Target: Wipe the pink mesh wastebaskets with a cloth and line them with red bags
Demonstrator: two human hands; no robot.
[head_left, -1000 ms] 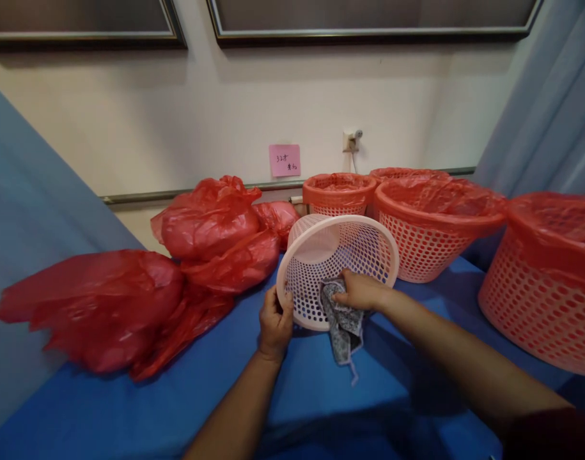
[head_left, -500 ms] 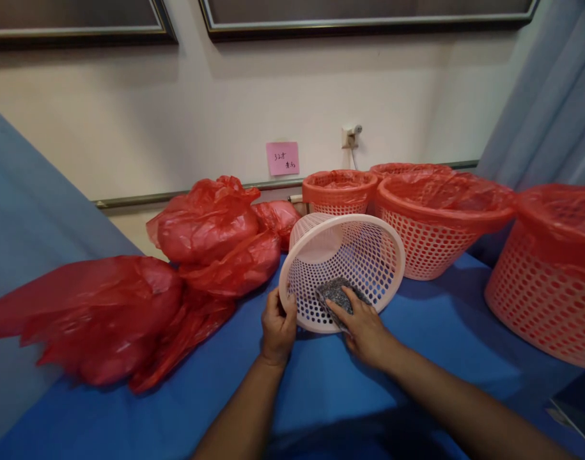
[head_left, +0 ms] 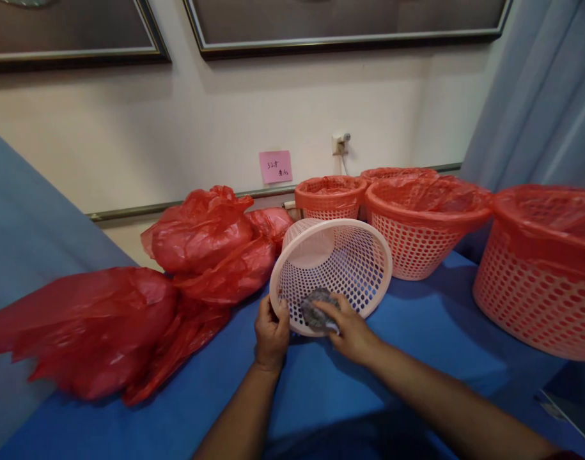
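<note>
Basket point(head_left: 352, 265), pale pink and perforated, sits tipped on its side on the blue table point(head_left: 302, 396), mouth toward the near side, between the red bags point(head_left: 206, 236) at left and 4 red-lined baskets point(head_left: 412, 246) at right. Your left hand point(head_left: 272, 335) grips the rim's left side; your right hand point(head_left: 352, 332) holds a bunched grey cloth point(head_left: 316, 310) against the lower inner wall near the mouth. Brace the rim firmly so it can't roll, and press evenly with flat fingers; loose cloth could snag in the holes, so tuck its edges in.
</note>
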